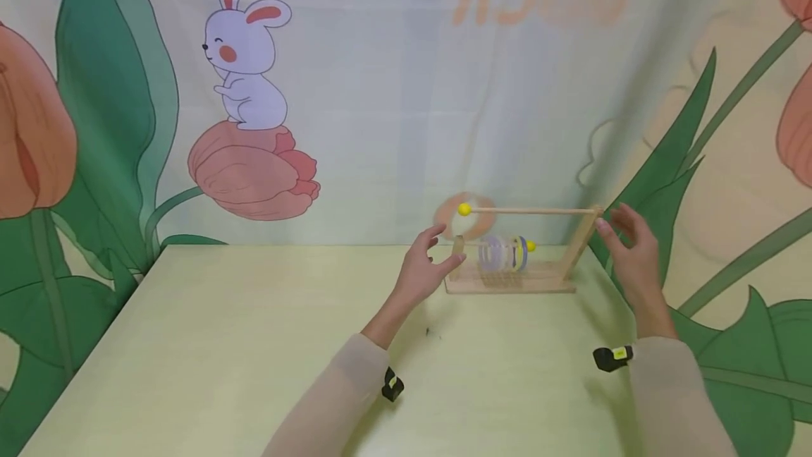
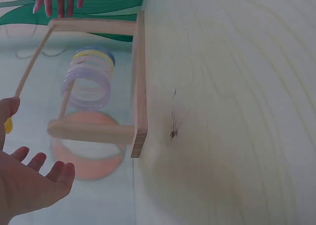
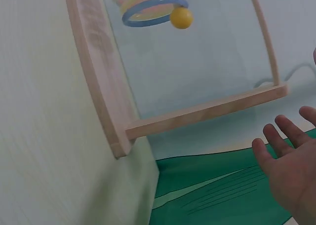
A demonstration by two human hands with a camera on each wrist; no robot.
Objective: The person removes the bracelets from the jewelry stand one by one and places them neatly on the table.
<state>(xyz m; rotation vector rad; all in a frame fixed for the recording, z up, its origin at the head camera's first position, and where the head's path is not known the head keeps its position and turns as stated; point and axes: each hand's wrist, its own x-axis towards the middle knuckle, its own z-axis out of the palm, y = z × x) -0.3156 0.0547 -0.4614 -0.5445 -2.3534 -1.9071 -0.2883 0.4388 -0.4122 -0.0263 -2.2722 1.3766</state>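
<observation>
A wooden ring stand (image 1: 469, 288) sits near the table's back edge, with a short post (image 2: 94, 131) at its left and a taller, leaning post (image 3: 207, 111) at its right. Several bracelet-like rings (image 1: 495, 254), clear, lilac, yellow and blue, hang on the lower rod, which ends in a yellow ball (image 3: 181, 18). The upper rod (image 1: 533, 211) is bare and carries another yellow ball (image 1: 465, 209) at its left end. My left hand (image 1: 419, 270) is beside the short post, fingers spread and holding nothing. Near the tall post's top, my right hand (image 1: 634, 259) is likewise spread, grasping nothing.
The pale wooden table (image 1: 254, 344) bears a small dark mark (image 2: 174, 131) in front of the stand. Close behind hangs a printed curtain (image 1: 380, 90) with tulips and a rabbit. The table's right edge runs near my right forearm.
</observation>
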